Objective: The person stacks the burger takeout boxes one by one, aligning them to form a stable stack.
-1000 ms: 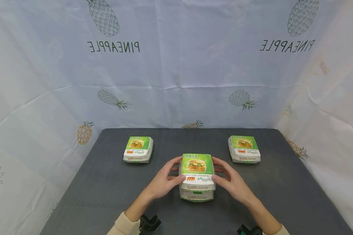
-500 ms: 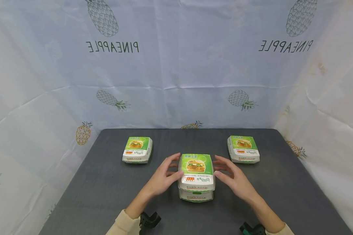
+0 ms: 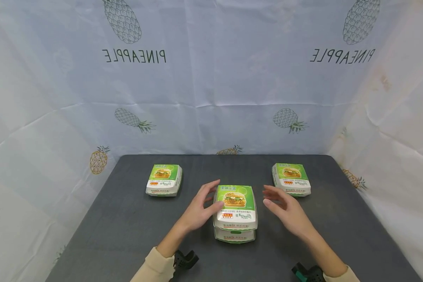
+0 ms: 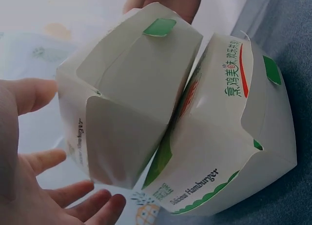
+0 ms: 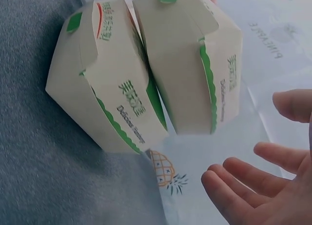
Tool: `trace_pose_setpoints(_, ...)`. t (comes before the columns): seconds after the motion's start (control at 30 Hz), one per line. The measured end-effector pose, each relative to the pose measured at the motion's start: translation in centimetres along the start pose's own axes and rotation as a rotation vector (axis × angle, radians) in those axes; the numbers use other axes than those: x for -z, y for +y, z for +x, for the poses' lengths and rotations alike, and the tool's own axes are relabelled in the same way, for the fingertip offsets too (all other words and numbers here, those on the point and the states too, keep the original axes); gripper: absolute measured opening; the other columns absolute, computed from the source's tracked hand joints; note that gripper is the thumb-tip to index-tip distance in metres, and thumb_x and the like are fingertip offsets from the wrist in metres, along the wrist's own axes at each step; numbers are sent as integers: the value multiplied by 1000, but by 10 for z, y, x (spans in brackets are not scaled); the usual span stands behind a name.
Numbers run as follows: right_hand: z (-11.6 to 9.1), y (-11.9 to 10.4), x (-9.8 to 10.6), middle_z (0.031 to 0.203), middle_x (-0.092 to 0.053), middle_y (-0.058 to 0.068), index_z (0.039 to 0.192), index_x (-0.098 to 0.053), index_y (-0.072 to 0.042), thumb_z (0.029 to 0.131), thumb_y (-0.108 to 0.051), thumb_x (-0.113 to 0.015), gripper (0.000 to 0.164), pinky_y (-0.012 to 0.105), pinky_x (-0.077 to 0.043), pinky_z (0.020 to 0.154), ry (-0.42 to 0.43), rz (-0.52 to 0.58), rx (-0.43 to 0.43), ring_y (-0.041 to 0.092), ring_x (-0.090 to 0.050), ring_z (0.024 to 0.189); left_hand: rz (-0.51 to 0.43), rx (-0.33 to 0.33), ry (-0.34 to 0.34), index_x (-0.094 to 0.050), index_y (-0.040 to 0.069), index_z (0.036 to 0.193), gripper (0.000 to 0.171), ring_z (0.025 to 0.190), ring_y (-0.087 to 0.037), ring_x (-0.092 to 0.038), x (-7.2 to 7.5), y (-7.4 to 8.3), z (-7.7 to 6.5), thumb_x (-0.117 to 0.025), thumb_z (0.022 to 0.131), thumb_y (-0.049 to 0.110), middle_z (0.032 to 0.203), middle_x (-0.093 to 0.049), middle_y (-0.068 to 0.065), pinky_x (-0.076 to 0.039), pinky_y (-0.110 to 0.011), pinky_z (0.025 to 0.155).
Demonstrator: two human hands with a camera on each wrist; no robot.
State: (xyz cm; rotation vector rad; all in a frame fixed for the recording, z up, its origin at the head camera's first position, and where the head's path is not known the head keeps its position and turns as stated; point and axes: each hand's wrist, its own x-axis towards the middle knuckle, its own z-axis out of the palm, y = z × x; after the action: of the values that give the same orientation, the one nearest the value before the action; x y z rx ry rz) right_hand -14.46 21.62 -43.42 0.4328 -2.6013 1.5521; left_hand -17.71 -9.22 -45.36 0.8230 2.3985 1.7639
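Two white-and-green hamburger boxes are stacked near the middle of the table. On the upper box a burger picture faces up, and only the front of the lower box shows in the head view. My left hand is at the stack's left side, its thumb overlapping the top box's edge. In the left wrist view its fingers are spread beside the upper box's wall. My right hand is apart from the stack on the right, fingers loosely bent with nothing in them; the right wrist view shows a gap to the boxes.
Another hamburger box lies at the back left of the dark table, and a matching box lies at the back right. A pale cloth printed with pineapples hangs behind and along both sides.
Both hands were on the upper box's sides. The right hand has let go and moved off to the right; the left hand has loosened and shifted slightly. The stack has stayed in place.
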Motion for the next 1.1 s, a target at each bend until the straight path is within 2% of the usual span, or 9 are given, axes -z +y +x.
trace_pose_setpoints(0.17, 0, -1, 6, 133, -63, 9, 146, -53, -11, 104, -25, -63, 46, 32, -52, 96, 31, -51, 0, 26, -61, 120, -13, -44, -2, -39, 16, 156, 60, 139, -27, -40, -1, -1, 1, -63, 101, 22, 154, -36, -12, -39, -54, 113)
trace_pose_setpoints(0.37, 0, 2, 12, 134, -63, 10, 146, -54, -10, 103, -22, -64, 46, 23, -52, 94, 64, -80, 33, 31, -61, 120, -23, -71, -9, -40, 13, 155, 61, 144, -30, -35, -2, 0, 1, -65, 100, 22, 158, -33, -11, -36, -57, 114)
trace_pose_setpoints(0.47, 1, 2, 15, 136, -62, 12, 146, -54, -8, 103, -21, -65, 46, 22, -51, 94, 85, -113, 50, 31, -61, 120, -20, -70, -11, -40, 12, 155, 62, 145, -30, -34, -2, 0, 0, -65, 99, 22, 159, -32, -12, -36, -58, 113)
trace_pose_setpoints(0.63, 1, 1, 21, 139, -60, 15, 145, -54, -6, 102, -23, -66, 48, 23, -51, 95, 118, -154, 32, 32, -60, 122, -8, -62, -8, -41, 9, 154, 63, 146, -30, -32, -3, 0, 0, -66, 99, 23, 159, -31, -13, -36, -58, 113)
trace_pose_setpoints(0.83, 4, 5, 30, 138, -59, 18, 143, -55, -2, 102, -22, -66, 47, 9, -45, 90, 151, -189, 44, 37, -62, 119, -4, -58, -19, -41, 13, 155, 63, 147, -29, -29, -4, -1, 0, -67, 98, 25, 160, -29, -12, -36, -57, 113)
trace_pose_setpoints(0.97, 8, 9, 37, 137, -60, 21, 142, -55, 1, 102, -21, -66, 47, 5, -41, 91, 184, -218, 79, 39, -61, 119, -1, -61, -19, -41, 15, 155, 63, 148, -28, -29, -5, -3, 0, -67, 98, 26, 160, -29, -11, -36, -57, 113)
trace_pose_setpoints(1.03, 10, 12, 41, 137, -59, 21, 142, -55, 1, 102, -21, -66, 47, 7, -41, 93, 200, -234, 86, 39, -59, 120, 2, -61, -21, -41, 16, 155, 63, 148, -28, -28, -5, -4, 0, -67, 98, 26, 160, -29, -10, -36, -57, 113)
trace_pose_setpoints(1.1, 13, 14, 45, 136, -59, 21, 142, -55, 2, 102, -21, -66, 48, 19, -46, 98, 215, -253, 86, 40, -58, 120, 3, -62, -20, -41, 16, 155, 63, 148, -28, -29, -4, -4, 0, -67, 98, 26, 160, -30, -9, -37, -57, 113)
